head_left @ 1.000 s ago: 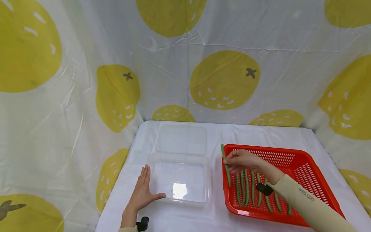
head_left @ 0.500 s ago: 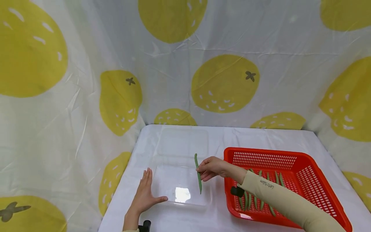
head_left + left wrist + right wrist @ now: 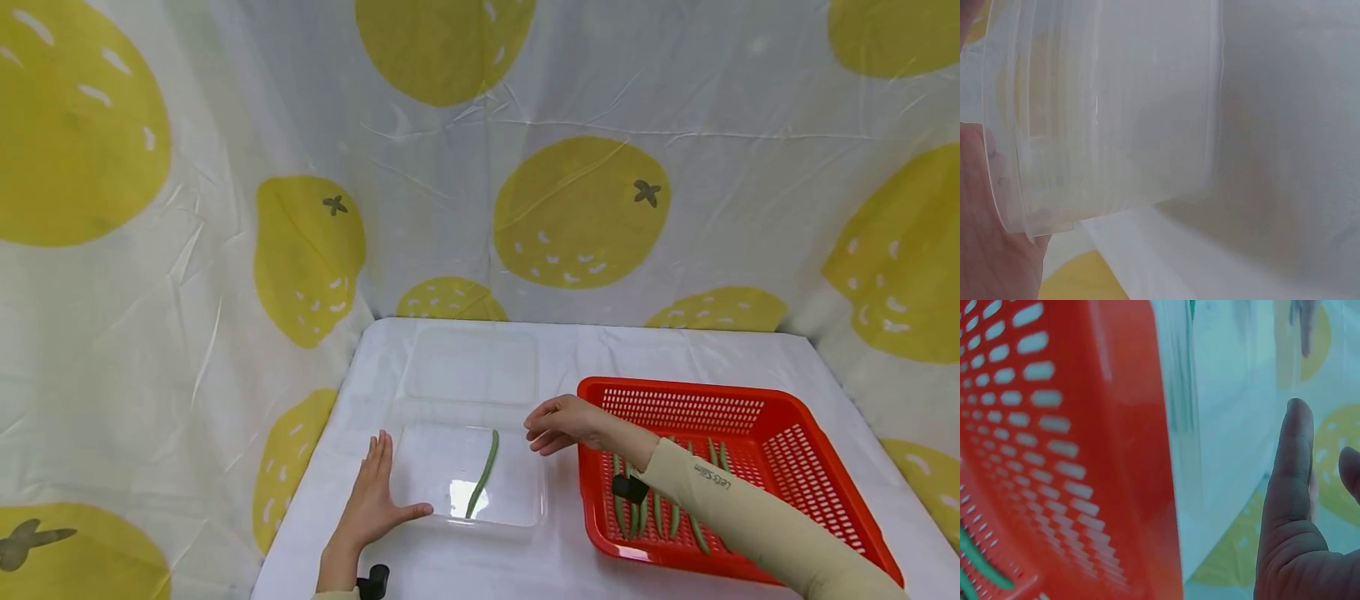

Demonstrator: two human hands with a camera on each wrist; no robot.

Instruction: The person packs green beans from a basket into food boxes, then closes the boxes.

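A single green bean [image 3: 483, 475] lies in the clear plastic container [image 3: 542, 500], slanting across its right half. My left hand [image 3: 369, 496] rests against the container's left rim, fingers straight and thumb spread along the near edge. In the left wrist view the palm [image 3: 997, 250] touches the container's clear wall [image 3: 1135, 125]. My right hand [image 3: 570, 423] hovers between the container and the red basket [image 3: 686, 387], holding nothing, fingers loosely bent. Several green beans [image 3: 658, 512] lie side by side in the basket, partly hidden by the right forearm.
A flat clear lid [image 3: 472, 364] lies behind the container on the white tablecloth [image 3: 465, 567]. The basket's tall perforated wall [image 3: 1054, 450] stands close beside the right hand. A lemon-print curtain [image 3: 435, 200] closes off the back and sides.
My right hand carried a green bean left from the basket to the container and let go of it. The hand has drawn back slightly to the right. The left hand has stayed put.
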